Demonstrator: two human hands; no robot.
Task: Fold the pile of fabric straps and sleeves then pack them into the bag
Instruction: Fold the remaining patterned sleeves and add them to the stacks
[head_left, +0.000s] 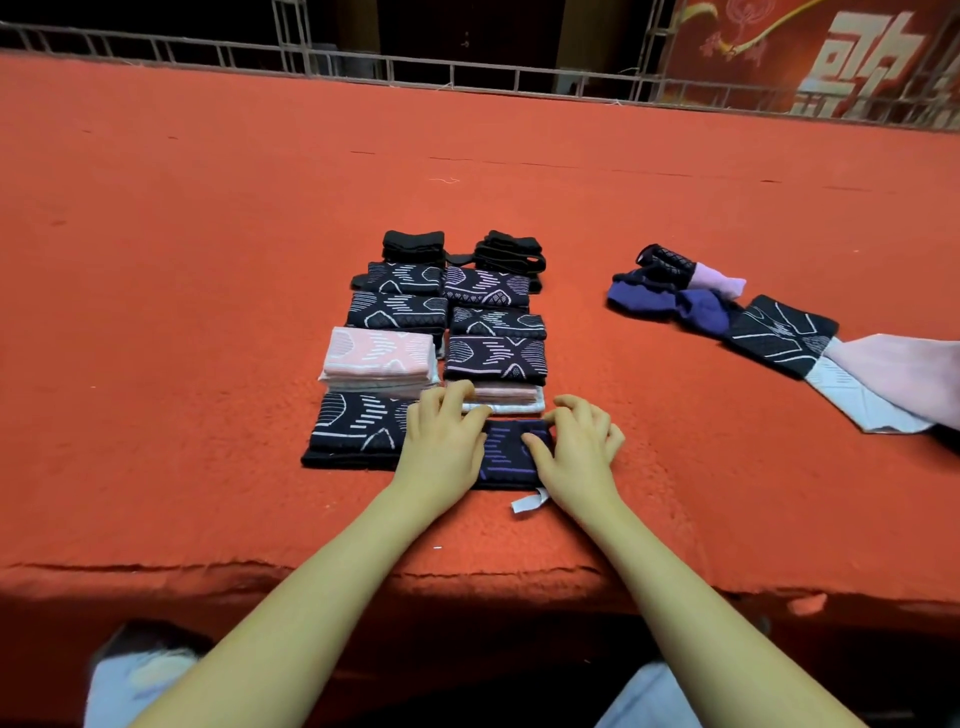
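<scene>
A folded black sleeve with purple stripes (511, 454) lies near the front of the red surface, a white tag (529, 502) sticking out at its near edge. My left hand (444, 441) rests on its left side and my right hand (576, 449) on its right side, fingers bent with tips pressing the fabric. Behind it stand two rows of folded sleeves (441, 332), black patterned and pink ones, with black straps (511, 254) at the far end. Unfolded sleeves (727, 306), black, purple and pink, lie to the right.
The red felt-covered table (208, 260) stretches wide to the left and far side; its front edge (311, 569) is just before my arms. A metal railing (467, 73) runs along the back. A pale pink and white fabric piece (893, 384) lies at the right edge.
</scene>
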